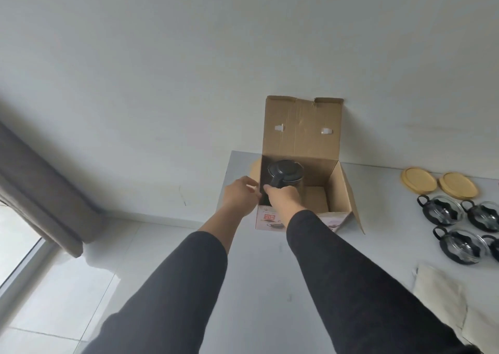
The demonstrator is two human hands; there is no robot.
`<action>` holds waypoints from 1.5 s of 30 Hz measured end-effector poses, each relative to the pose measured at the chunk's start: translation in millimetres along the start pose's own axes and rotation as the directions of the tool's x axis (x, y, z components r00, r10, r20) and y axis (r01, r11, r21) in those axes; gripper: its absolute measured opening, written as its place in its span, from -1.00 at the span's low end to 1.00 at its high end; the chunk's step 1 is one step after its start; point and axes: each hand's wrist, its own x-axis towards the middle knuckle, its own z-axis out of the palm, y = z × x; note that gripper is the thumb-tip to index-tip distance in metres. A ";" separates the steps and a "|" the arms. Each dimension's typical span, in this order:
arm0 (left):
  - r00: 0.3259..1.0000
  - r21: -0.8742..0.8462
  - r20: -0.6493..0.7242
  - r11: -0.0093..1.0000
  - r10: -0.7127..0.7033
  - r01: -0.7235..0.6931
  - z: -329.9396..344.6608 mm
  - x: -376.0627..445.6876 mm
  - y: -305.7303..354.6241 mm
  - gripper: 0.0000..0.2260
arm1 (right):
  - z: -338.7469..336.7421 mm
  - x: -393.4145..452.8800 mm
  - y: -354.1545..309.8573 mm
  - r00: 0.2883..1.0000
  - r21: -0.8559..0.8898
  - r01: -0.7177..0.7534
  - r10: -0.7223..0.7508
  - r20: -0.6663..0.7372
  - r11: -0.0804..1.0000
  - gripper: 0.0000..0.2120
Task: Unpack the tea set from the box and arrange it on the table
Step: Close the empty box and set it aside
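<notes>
An open brown cardboard box point(321, 180) stands at the far left corner of the pale worktop point(378, 205), its back flap raised against the wall and its side flaps spread. Inside, in the left part, a dark teapot point(285, 174) with a black lid sits upright, its handle turned toward the near side. To the right, well apart from the box, two round wooden coasters point(418, 180) lie flat side by side; just in front of them, four glass cups point(441, 213) with black holders and handles are grouped in two rows.
</notes>
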 end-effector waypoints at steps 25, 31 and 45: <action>0.971 0.373 -0.156 0.921 0.182 -0.112 77.2 -15.2 85.9 -0.62 | -210.5 -12.5 -11.3 0.894 0.473 0.407 -0.236 -0.380 0.781 -0.46; 0.995 0.314 0.054 0.944 0.084 -0.097 158.6 -16.4 114.3 -0.52 | -251.6 28.0 41.2 0.862 0.372 0.425 -0.244 -0.444 0.825 -0.47; 1.000 0.698 0.005 0.716 0.000 -0.004 205.3 -14.8 108.5 -0.59 | -254.4 116.0 146.9 0.937 0.317 0.243 -0.138 -0.321 0.917 -0.52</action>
